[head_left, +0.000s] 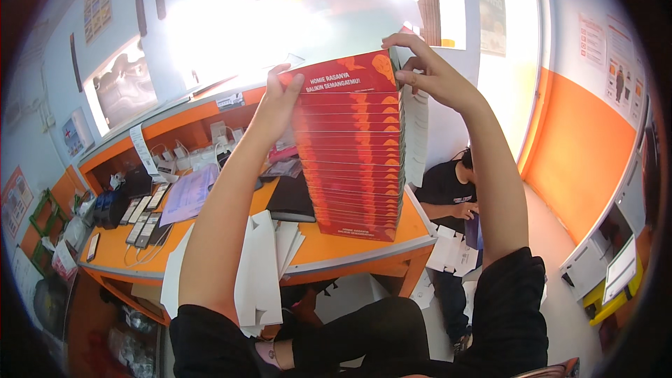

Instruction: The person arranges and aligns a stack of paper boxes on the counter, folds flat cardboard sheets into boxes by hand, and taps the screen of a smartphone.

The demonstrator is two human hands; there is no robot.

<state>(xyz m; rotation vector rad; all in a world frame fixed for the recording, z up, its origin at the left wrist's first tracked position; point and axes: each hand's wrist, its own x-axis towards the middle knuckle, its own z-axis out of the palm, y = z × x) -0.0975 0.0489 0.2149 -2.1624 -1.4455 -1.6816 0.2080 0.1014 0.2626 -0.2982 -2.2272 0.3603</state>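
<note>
A tall stack of red printed cardboard boxes (350, 161) rises from the front right part of the orange table (420, 227). At its top lies a red cardboard box (343, 75) with its printed side facing me. My left hand (283, 91) grips this box at the left end, thumb at the front. At the right end, my right hand (428, 73) holds its corner, one finger over the upper edge and the thumb near the side. White flaps (417, 129) stick out along the stack's right side. Both hands' far fingertips are partly hidden.
White flat cardboard pieces (255, 273) lean at the table's front edge, below my left forearm. A black folder (292, 199), purple sheets (189, 192) and several phones (143, 227) lie on the table. A seated person (444, 185) is close on the right, beside white cardboard (451, 252).
</note>
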